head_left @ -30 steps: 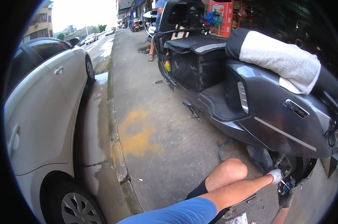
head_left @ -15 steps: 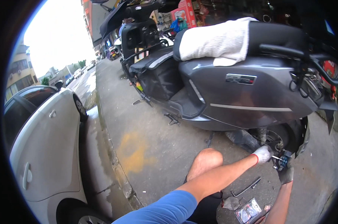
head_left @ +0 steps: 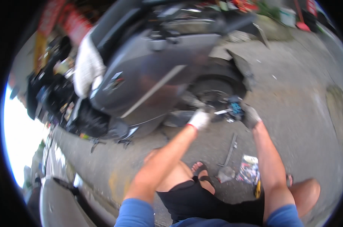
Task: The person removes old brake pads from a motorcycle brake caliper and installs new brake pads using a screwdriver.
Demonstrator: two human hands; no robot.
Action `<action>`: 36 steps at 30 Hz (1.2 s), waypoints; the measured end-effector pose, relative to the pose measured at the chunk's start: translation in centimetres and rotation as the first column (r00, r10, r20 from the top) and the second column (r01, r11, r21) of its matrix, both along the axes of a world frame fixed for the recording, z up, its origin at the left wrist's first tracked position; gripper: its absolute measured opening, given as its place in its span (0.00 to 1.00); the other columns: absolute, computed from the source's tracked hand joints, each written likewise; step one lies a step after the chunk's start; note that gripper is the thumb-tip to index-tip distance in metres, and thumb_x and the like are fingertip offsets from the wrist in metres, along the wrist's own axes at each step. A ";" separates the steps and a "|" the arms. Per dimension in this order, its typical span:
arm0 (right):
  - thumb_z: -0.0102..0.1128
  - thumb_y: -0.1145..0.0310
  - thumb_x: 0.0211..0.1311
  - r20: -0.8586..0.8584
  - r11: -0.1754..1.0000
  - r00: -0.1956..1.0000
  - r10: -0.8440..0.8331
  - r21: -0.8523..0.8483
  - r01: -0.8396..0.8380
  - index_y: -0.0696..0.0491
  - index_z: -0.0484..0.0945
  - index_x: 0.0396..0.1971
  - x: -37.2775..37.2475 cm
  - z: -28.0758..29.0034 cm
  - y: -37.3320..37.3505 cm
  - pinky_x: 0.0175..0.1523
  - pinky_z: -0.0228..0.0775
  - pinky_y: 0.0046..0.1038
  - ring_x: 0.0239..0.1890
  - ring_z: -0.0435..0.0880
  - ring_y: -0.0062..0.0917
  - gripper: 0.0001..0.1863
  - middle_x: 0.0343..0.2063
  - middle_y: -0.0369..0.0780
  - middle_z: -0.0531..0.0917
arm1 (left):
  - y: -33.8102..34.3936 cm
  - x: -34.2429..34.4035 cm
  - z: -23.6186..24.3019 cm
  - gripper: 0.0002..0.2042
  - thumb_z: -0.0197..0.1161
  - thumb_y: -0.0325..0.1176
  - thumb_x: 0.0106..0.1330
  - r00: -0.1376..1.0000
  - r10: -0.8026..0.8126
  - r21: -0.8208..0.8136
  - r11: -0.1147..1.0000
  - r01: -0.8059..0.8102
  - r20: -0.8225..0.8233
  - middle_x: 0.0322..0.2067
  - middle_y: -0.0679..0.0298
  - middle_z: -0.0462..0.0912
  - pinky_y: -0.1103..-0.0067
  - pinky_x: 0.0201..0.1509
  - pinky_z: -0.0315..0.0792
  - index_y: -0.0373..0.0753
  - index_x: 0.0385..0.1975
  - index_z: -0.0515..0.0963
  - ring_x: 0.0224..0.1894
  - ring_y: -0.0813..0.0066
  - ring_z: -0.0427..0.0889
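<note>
My left hand (head_left: 200, 119), in a white work glove with a red cuff, is closed on a slim tool with a pale, bright shaft (head_left: 223, 111), perhaps a screwdriver. The shaft reaches across to a small blue-and-black part (head_left: 235, 108) that looks like a brake caliper. My right hand (head_left: 251, 116), in a greyish soiled glove, grips that part from its right side. Both hands are low beside the rear wheel (head_left: 217, 85) of a dark grey scooter (head_left: 152, 79). Motion blur hides fine detail where tool and part meet.
On the concrete before me lie a long-handled wrench (head_left: 229, 150), a crumpled glove (head_left: 226, 174), a printed plastic package (head_left: 248, 168) and a yellow-handled tool (head_left: 258, 189). A white towel (head_left: 87, 68) hangs over the scooter seat. A parked car (head_left: 61, 204) stands at lower left.
My view has swung right and tilted, so scooter and hands appear further left and higher. Both hands keep their grip, the shaft still directed at the blue part.
</note>
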State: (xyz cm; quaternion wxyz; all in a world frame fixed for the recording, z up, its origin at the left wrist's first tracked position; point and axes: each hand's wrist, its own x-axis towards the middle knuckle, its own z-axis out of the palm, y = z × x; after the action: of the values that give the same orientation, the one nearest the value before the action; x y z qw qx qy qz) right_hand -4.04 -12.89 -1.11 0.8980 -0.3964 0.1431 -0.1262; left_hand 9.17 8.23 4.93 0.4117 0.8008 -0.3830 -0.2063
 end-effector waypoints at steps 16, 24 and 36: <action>0.57 0.50 0.72 0.046 0.999 0.999 -0.018 -0.034 0.019 0.59 0.78 0.55 -1.5 0.5 0.3 0.44 0.80 0.29 0.37 0.86 0.23 0.26 0.40 0.38 0.87 | 0.0 -2.8 2.2 0.05 0.57 0.36 0.75 0.850 0.127 0.002 0.989 -0.147 -0.512 0.25 0.73 0.68 0.84 0.19 0.50 0.44 0.38 0.72 0.17 0.88 0.58; 0.66 0.65 0.59 0.166 0.978 0.971 0.174 -0.147 -0.150 0.62 0.72 0.60 -3.2 1.7 -0.1 0.55 0.73 0.30 0.48 0.82 0.25 0.30 0.48 0.39 0.83 | 0.1 -2.4 2.1 0.05 0.57 0.36 0.75 0.830 0.137 -0.012 0.985 -0.170 -0.540 0.25 0.73 0.69 0.84 0.19 0.50 0.44 0.38 0.71 0.17 0.88 0.58; 0.67 0.70 0.60 0.071 0.906 0.997 0.002 -0.422 0.028 0.63 0.68 0.65 -3.1 1.0 0.8 0.54 0.74 0.28 0.50 0.80 0.25 0.33 0.52 0.42 0.82 | 0.6 -2.4 2.5 0.08 0.57 0.38 0.75 0.870 0.114 0.016 0.992 -0.121 -0.480 0.26 0.71 0.70 0.84 0.18 0.53 0.41 0.38 0.73 0.17 0.87 0.59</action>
State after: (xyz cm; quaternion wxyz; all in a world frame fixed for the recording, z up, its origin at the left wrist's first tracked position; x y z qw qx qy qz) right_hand -7.18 -12.07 -0.13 0.7945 -0.5758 0.0837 -0.1738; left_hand 6.79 8.78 7.40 0.5115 0.7434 -0.2211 -0.3699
